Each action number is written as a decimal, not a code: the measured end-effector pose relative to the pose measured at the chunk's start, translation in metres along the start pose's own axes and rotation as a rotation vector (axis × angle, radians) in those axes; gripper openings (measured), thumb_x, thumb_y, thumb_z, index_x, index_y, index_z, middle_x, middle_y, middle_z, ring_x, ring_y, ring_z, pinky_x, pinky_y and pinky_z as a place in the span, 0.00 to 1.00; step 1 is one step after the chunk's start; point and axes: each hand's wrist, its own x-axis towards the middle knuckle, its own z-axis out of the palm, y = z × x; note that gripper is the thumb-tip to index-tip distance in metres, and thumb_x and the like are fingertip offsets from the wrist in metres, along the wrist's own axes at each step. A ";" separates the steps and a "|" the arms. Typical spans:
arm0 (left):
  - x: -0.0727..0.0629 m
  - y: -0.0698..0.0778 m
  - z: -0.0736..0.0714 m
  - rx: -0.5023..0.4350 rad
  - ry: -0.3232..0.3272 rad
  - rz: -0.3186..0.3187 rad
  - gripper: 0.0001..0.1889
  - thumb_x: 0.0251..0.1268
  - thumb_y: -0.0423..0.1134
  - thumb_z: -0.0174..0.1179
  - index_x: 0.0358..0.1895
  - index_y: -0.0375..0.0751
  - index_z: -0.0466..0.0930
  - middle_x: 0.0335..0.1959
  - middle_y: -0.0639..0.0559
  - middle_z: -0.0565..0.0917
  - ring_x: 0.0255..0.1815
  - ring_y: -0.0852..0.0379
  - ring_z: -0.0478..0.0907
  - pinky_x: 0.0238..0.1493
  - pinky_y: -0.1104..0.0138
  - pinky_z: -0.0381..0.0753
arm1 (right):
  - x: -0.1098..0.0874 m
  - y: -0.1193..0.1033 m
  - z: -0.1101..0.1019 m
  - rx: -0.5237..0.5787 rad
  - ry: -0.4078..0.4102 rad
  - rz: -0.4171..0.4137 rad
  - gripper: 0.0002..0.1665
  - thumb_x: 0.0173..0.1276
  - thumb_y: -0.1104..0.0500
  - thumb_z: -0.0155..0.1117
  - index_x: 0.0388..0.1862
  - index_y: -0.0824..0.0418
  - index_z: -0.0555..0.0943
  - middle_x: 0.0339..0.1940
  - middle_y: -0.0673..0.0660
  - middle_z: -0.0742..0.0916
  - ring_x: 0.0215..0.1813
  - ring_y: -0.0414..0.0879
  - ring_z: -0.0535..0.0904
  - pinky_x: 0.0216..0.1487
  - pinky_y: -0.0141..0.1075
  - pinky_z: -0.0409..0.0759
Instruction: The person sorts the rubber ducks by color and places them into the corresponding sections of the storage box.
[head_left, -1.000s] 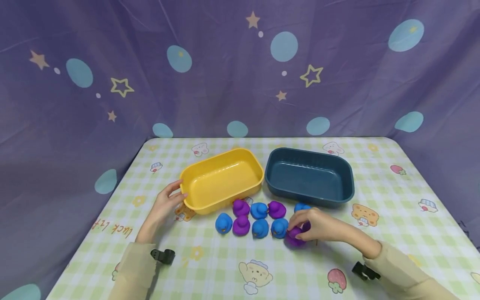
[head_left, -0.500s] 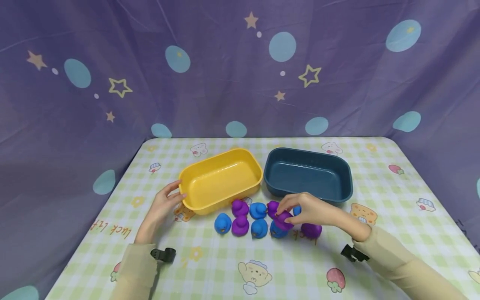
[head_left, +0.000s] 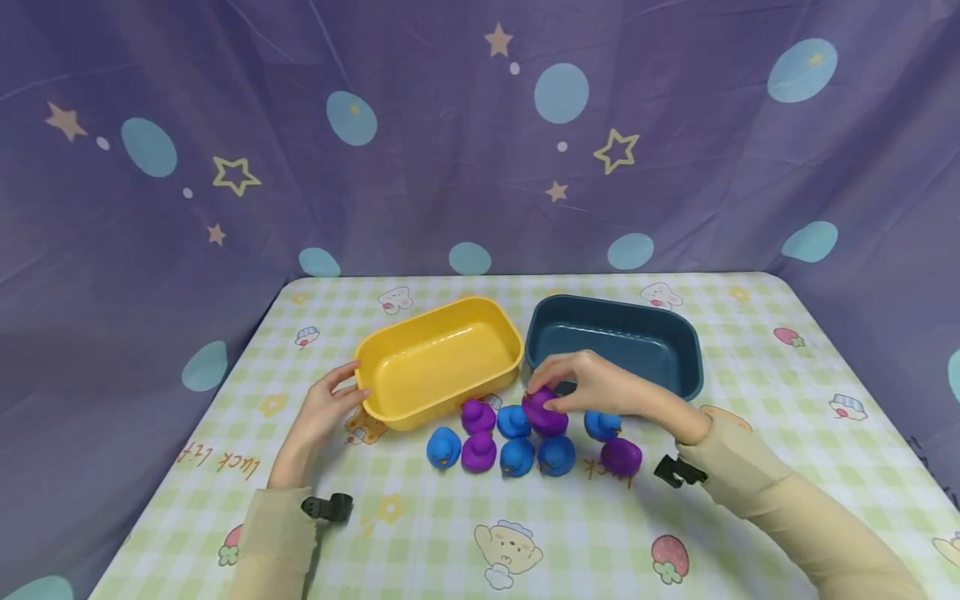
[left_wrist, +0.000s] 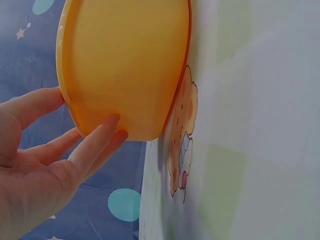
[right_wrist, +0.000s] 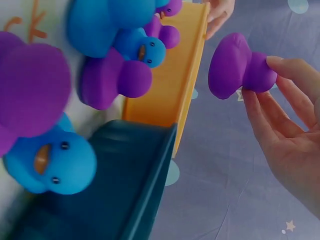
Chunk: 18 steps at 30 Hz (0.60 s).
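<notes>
In the head view my right hand (head_left: 588, 383) pinches a purple rubber duck (head_left: 538, 407) above the front left corner of the dark teal tub, overlapping a second purple duck behind it. The right wrist view has the held duck (right_wrist: 229, 67) clear of the others, with thumb and fingertips on its head. My left hand (head_left: 318, 412) holds the left end of the yellow tub (head_left: 420, 417). Seen from the left wrist, one digit reaches the tub's rim while other fingertips (left_wrist: 110, 122) press on its outer wall.
The teal tub (head_left: 686, 379) stands to the right of the yellow one. In front of both lie several blue ducks, such as the leftmost blue duck (head_left: 444, 448), and purple ones, such as the rightmost purple duck (head_left: 621, 457). A checked cloth (head_left: 420, 533) covers the table; a purple curtain (head_left: 420, 192) hangs behind.
My right hand has lifted the purple duck from the front row at right and carried it up and left, past the blue duck. My left hand stays at the yellow tub.
</notes>
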 end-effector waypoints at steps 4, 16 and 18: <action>0.000 0.002 0.000 0.018 0.009 -0.018 0.32 0.58 0.35 0.56 0.66 0.36 0.54 0.65 0.38 0.57 0.59 0.43 0.65 0.53 0.66 0.71 | 0.012 0.002 -0.004 0.025 0.007 -0.027 0.12 0.55 0.64 0.64 0.40 0.60 0.81 0.43 0.52 0.82 0.47 0.42 0.76 0.47 0.31 0.76; 0.000 0.002 -0.002 0.061 0.003 -0.014 0.33 0.57 0.35 0.57 0.65 0.35 0.55 0.65 0.38 0.58 0.58 0.43 0.67 0.51 0.70 0.72 | 0.060 0.004 -0.008 0.064 0.024 -0.003 0.12 0.54 0.67 0.64 0.39 0.66 0.81 0.40 0.57 0.83 0.43 0.45 0.78 0.46 0.36 0.77; 0.001 0.002 -0.002 0.061 -0.001 -0.008 0.32 0.57 0.35 0.57 0.65 0.35 0.55 0.65 0.38 0.58 0.58 0.43 0.67 0.51 0.70 0.72 | 0.068 0.005 -0.008 0.069 0.021 0.005 0.12 0.54 0.68 0.63 0.39 0.67 0.81 0.40 0.58 0.83 0.43 0.45 0.79 0.47 0.35 0.77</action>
